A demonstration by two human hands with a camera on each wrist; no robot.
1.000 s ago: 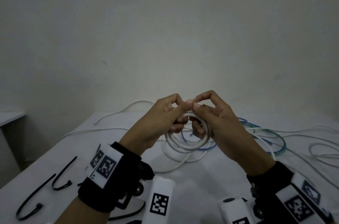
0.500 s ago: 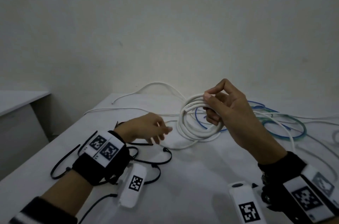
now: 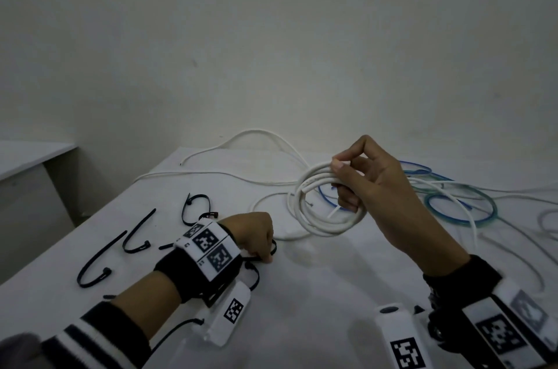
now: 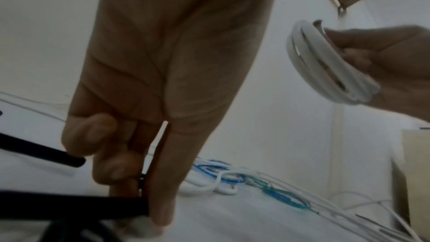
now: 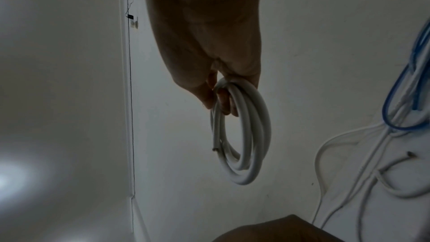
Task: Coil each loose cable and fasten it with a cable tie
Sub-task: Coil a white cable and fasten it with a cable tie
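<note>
The white table (image 3: 317, 293) carries loose white cables (image 3: 229, 177) along its far side, blue cable loops (image 3: 459, 208) to the right, and several black ties (image 3: 99, 260) scattered at the left. The coil (image 3: 320, 205) is thick white cable wound into about 4 round turns, 1 cut end poking out inside the ring; it is lifted clear of the table, above its middle. The right hand (image 3: 371, 184) grasps the coil at its upper right, thumb and forefinger pinching the turns together, the other fingers curled through the ring. The left hand (image 3: 256, 235) is down at the table, fingers bent, pinching a black tie (image 4: 69, 204) between thumb and fingertips.
</note>
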